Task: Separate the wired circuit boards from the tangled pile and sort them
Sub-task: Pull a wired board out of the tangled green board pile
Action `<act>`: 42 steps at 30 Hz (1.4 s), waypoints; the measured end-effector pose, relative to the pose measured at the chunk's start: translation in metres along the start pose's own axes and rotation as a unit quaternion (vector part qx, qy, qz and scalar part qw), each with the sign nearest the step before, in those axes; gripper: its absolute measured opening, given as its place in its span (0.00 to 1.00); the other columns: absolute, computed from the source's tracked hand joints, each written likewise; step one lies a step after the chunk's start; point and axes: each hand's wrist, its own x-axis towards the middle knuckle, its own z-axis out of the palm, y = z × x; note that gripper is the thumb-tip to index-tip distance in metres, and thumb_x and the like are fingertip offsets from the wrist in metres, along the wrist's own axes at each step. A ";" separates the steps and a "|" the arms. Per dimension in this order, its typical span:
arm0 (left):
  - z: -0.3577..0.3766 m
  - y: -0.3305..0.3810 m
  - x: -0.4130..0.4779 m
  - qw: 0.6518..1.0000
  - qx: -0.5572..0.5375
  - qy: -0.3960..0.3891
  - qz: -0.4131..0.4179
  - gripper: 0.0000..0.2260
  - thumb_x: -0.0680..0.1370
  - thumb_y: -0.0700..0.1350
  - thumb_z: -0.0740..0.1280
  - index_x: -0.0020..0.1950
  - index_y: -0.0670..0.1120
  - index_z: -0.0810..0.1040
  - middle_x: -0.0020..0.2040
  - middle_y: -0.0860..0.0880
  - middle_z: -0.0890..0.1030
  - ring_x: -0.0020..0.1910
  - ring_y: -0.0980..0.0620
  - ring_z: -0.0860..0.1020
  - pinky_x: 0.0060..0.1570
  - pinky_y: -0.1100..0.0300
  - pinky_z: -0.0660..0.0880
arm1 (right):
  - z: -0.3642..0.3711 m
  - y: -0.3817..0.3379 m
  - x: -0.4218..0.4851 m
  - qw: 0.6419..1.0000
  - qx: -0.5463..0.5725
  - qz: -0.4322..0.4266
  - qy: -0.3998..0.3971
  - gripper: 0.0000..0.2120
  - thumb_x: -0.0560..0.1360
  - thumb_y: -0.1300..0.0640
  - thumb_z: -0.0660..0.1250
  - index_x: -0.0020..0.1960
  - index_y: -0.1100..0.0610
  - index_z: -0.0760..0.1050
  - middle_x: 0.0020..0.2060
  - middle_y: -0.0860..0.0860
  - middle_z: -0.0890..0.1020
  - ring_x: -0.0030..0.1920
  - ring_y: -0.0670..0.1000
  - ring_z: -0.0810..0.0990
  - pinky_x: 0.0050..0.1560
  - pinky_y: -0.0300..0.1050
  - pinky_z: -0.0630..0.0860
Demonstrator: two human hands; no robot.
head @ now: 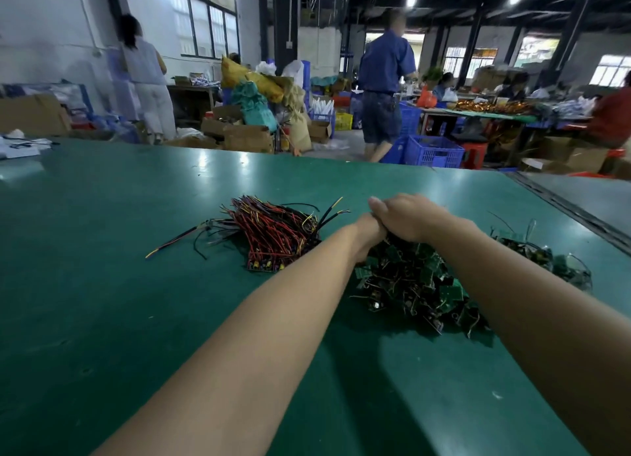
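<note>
Green matting is covering the table (164, 325), and both bare forearms are reaching out across it towards the far edge of the tangled pile (413, 284) of dark green circuit boards. The right hand (408, 216) is lying knuckles-up over the left hand (368, 233), the two touching just above the pile's far rim. The right hand's fingers are curling downward and out of sight, so I cannot tell what they are holding, if anything. The left hand is mostly hiding beneath the right and dipping into the boards; its grasp cannot be told either.

The pile is sitting directly under and between the wrists, spreading back between the forearms. Just left of the left wrist, the sorted bundle (278, 237) of boards with red, black and yellow wires is lying close to the pile, with a few loose wire ends trailing leftward. Right of the right forearm, a smaller heap (543, 255) of boards is resting apart.

Beyond the table, a person in a blue shirt (386, 76) is walking beside a blue crate (435, 151).
</note>
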 end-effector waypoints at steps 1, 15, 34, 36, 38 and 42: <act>-0.004 -0.004 0.001 0.999 0.038 0.030 0.003 0.16 0.84 0.39 0.54 0.70 0.35 0.69 0.68 0.36 0.73 0.54 0.45 0.79 0.42 0.67 0.76 | 0.003 0.003 0.002 0.999 -0.024 0.017 -0.042 0.32 0.81 0.37 0.43 0.60 0.59 0.76 0.64 0.62 0.75 0.64 0.61 0.73 0.65 0.57 0.69; -0.165 -0.124 -0.031 0.836 0.415 0.356 -0.042 0.14 0.80 0.48 0.62 0.64 0.46 0.68 0.61 0.45 0.74 0.60 0.45 0.69 0.53 0.52 0.70 | -0.010 -0.010 -0.004 0.974 -0.205 0.013 -0.095 0.23 0.81 0.40 0.54 0.63 0.54 0.75 0.63 0.57 0.77 0.63 0.59 0.75 0.69 0.63 0.65; -0.155 -0.087 -0.019 0.934 0.001 0.330 -0.133 0.14 0.68 0.34 0.64 0.54 0.35 0.75 0.54 0.44 0.77 0.47 0.46 0.74 0.48 0.50 0.70 | 0.150 -0.112 -0.040 0.987 0.107 -0.014 -0.120 0.38 0.81 0.37 0.48 0.79 0.57 0.37 0.79 0.62 0.47 0.78 0.61 0.46 0.76 0.56 0.48; -0.154 -0.082 -0.022 0.932 -0.094 0.331 -0.115 0.07 0.66 0.35 0.64 0.43 0.38 0.74 0.44 0.48 0.75 0.40 0.51 0.71 0.48 0.51 0.68 | 0.157 -0.109 -0.038 0.991 0.089 0.001 -0.097 0.40 0.80 0.34 0.49 0.80 0.57 0.39 0.79 0.60 0.49 0.78 0.59 0.47 0.76 0.55 0.49; -0.154 -0.081 -0.024 0.918 -0.179 0.341 -0.091 0.04 0.66 0.34 0.65 0.39 0.41 0.72 0.42 0.50 0.73 0.43 0.49 0.72 0.51 0.50 0.69 | 0.163 -0.109 -0.037 0.993 0.085 0.010 -0.079 0.40 0.79 0.34 0.49 0.80 0.57 0.43 0.79 0.59 0.51 0.78 0.59 0.49 0.76 0.56 0.50; -0.158 -0.095 -0.025 0.874 -0.311 0.370 -0.039 0.10 0.67 0.30 0.61 0.43 0.44 0.70 0.44 0.46 0.74 0.45 0.46 0.72 0.53 0.48 0.74 | 0.167 -0.114 -0.032 0.993 0.108 0.050 0.002 0.33 0.78 0.37 0.57 0.75 0.56 0.58 0.73 0.58 0.65 0.73 0.60 0.63 0.70 0.55 0.63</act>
